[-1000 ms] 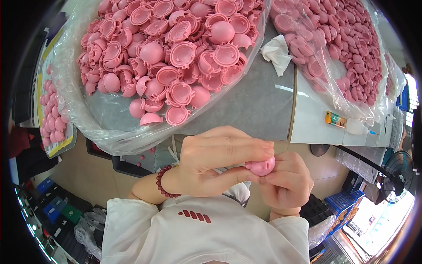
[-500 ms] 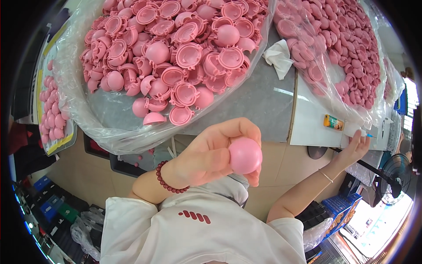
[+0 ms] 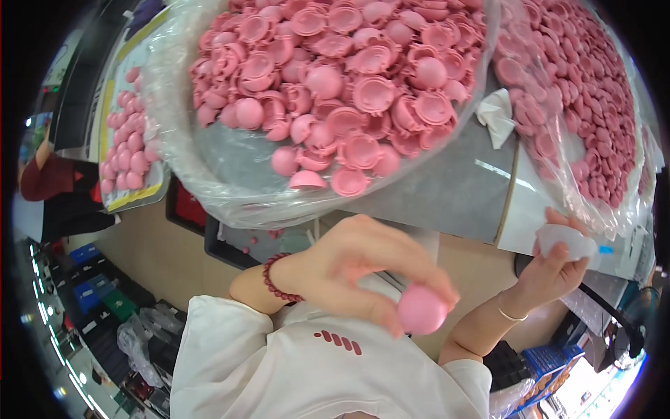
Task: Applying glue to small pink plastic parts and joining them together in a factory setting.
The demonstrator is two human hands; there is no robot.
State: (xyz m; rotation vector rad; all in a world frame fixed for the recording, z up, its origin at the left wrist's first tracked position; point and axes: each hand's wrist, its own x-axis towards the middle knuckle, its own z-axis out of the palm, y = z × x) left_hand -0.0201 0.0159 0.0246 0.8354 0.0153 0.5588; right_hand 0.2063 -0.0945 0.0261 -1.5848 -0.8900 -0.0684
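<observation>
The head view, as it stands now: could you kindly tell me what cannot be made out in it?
Head view:
Pink ball: underside, hidden by the ball itself.
Left hand: finger details, blurred.
White bottle: part of its lower side, behind the right hand.
Heap of pink half-shells: far end, cut off by the upper edge.

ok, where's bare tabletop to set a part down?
Best patch: grey tabletop between the left clear bag, the white tissue and the seam. Smaller: the white panel between the seam and the right clear bag, though the right hand with a white bottle overlaps its near end in view. Crowded: both bags, heaped with pink shells.
</observation>
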